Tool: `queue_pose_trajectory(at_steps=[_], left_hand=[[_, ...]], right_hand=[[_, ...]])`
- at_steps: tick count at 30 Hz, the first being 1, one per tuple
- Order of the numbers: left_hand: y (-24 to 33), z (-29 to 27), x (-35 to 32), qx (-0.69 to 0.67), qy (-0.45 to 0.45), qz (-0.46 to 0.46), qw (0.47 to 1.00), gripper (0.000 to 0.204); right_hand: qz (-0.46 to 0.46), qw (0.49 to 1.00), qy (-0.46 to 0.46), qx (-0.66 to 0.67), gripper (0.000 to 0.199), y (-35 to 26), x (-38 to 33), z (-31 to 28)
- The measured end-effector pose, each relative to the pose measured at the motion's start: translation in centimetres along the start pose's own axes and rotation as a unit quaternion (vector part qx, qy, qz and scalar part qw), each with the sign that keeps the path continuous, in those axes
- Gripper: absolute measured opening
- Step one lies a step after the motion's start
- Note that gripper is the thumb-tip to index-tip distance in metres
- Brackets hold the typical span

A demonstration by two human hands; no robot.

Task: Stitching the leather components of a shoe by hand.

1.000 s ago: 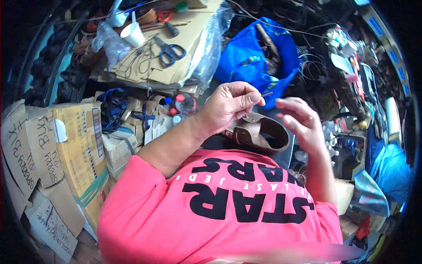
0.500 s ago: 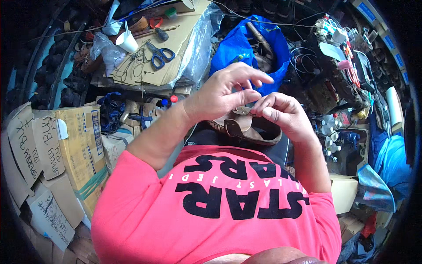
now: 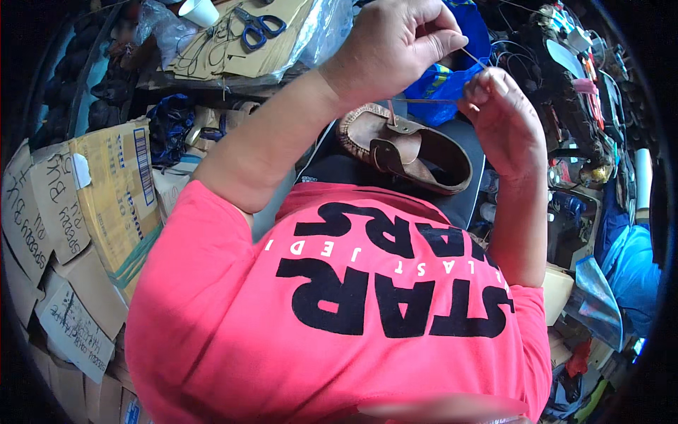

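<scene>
A brown leather moccasin-style shoe [image 3: 439, 164] with a strap and stitched toe seam lies on my dark-covered lap, below my hands. My left hand [image 3: 395, 53] is raised above and beyond the shoe, thumb and forefinger pinching a thin tan thread [image 3: 474, 58]. To its right, my right hand [image 3: 505, 116] has its fingers curled closed on the same thread. The thread runs taut between both hands, and another stretch goes from the right hand back toward the shoe's upper. Neither hand touches the shoe.
Blue-handled scissors [image 3: 263, 30], tangled cord and a white cup [image 3: 200, 11] sit on a cardboard-covered surface at far left. A blue bag [image 3: 434, 88] stands beyond the shoe. Cardboard boxes [image 3: 113, 191] line the left; cluttered tools and bottles fill the right.
My hands have moved apart and farther from me, drawing the thread out between them. The shoe is now more exposed, and the whole view has shifted.
</scene>
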State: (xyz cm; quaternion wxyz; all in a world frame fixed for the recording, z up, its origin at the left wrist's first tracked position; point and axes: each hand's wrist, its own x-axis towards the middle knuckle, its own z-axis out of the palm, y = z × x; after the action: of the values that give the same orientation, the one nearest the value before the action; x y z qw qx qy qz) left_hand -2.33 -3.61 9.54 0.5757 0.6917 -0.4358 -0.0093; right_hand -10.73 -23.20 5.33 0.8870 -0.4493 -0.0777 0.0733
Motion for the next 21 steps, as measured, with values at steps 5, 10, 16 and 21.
queue_pose_trajectory(at_steps=[5,10,16,21], left_hand=[[-0.8,1.2,-1.5,0.142,0.094,0.125,0.977,0.011],[0.6,1.3,-1.6,0.093,0.112,0.047,0.988,0.015],[0.6,0.6,-1.5,0.074,0.049,-0.004,0.996,0.015],[-1.0,1.2,-1.9,-0.050,0.069,-0.084,0.993,0.012]], right_hand=[[-0.027,0.996,0.049,0.069,0.023,0.3,1.0,1.6],[-0.175,0.898,0.075,-0.396,0.017,0.7,1.3,2.7],[-0.234,0.794,0.075,-0.555,0.014,0.8,1.0,2.6],[-0.157,0.911,0.117,-0.362,0.015,1.8,1.0,1.7]])
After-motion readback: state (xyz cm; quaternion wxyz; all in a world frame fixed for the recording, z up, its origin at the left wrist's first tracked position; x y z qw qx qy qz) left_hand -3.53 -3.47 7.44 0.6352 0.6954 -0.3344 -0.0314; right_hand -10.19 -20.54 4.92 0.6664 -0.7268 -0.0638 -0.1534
